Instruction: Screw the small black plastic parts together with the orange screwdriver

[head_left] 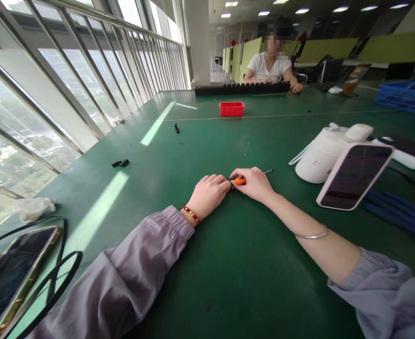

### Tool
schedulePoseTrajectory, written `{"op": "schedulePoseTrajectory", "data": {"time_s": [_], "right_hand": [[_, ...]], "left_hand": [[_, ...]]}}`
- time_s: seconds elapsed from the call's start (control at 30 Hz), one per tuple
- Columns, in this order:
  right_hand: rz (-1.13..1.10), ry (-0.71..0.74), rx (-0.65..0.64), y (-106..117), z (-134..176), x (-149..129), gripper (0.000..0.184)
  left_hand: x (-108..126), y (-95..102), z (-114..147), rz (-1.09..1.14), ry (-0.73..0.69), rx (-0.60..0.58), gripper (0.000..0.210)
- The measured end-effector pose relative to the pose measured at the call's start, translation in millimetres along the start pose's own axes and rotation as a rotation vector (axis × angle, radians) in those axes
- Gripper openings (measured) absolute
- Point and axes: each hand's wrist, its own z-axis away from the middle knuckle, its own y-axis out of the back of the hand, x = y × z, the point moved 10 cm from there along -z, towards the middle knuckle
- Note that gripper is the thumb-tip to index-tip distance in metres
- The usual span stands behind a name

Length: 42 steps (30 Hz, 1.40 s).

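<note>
Near the middle of the green table [228,282], my two hands almost meet. My right hand [257,184] is closed around a screwdriver [240,180] with an orange and black handle. Its thin metal shaft sticks out past the knuckles, pointing away to the right. My left hand [209,193] is closed, its fingertips pinching a small black piece [232,186] beside the handle's end. Most of that piece is hidden by the fingers, so its kind does not show. Farther off to the left lie small black parts [124,163] and another black part [176,128].
A red bin [231,110] stands ahead, before a long black rack [242,88] where a person sits. On the right are a white cup [320,157], a leaning phone [356,176] and a blue basket [405,97]. Another phone [20,273] and a black cable lie at left, near the railing.
</note>
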Motion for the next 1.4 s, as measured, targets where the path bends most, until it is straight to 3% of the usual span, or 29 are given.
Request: {"op": "schedulePoseTrajectory", "data": {"time_s": [0.1,0.13,0.23,0.33,0.47,0.67,0.9,1.4], "right_hand": [[-0.064,-0.012,0.109,22,-3,-7,0.008],[-0.165,-0.020,0.219,39,-5,-10,0.008],[-0.533,-0.028,0.499,90,-9,-20,0.026],[-1.047,-0.090,0.563,108,-19,-29,0.036],[-1.344,-0.245,0.425,88,-27,-44,0.044],[-1.372,-0.277,0.476,78,-23,-35,0.045],[-1.398,-0.249,0.396,68,-27,-34,0.042],[-1.379,-0.260,0.359,63,-26,-37,0.045]], "left_hand": [[-2,-1.3,0,0.058,0.014,-0.007,0.020],[-3,-1.6,1,0.084,0.020,-0.008,0.020],[-8,-2.2,1,0.171,0.043,0.003,0.018],[-12,-2.7,2,0.254,0.063,0.026,0.018],[-17,-4.4,3,0.330,0.089,0.039,0.016],[-18,-3.4,3,0.343,0.100,0.040,0.016],[-17,-4.0,3,0.328,0.101,0.024,0.013],[-15,-3.5,3,0.306,0.099,0.010,0.013]]}}
